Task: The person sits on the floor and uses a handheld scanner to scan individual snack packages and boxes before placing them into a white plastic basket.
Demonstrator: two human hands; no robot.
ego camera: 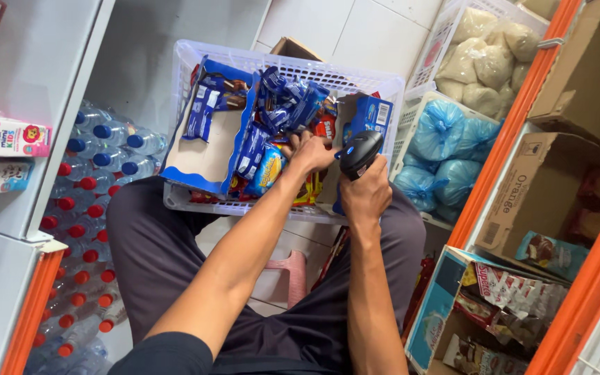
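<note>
Right hand (365,196) is wrapped tight round a black handheld scanner (359,153), nose aimed down into the white plastic basket (196,52) on the lap. Left hand (310,154), just beside it, fingers curled, digs into the crinkly snack packets (267,170); can't tell if it's actually gripping one. Loads of glossy blue packs still piled beyond both hands, plus an emptied blue cardboard tray (206,149), so plenty left by the look of it.

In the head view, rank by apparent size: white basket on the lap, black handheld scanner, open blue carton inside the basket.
1. White basket, largest.
2. Open blue carton.
3. Black handheld scanner, smallest, gripped in the right hand.
</note>
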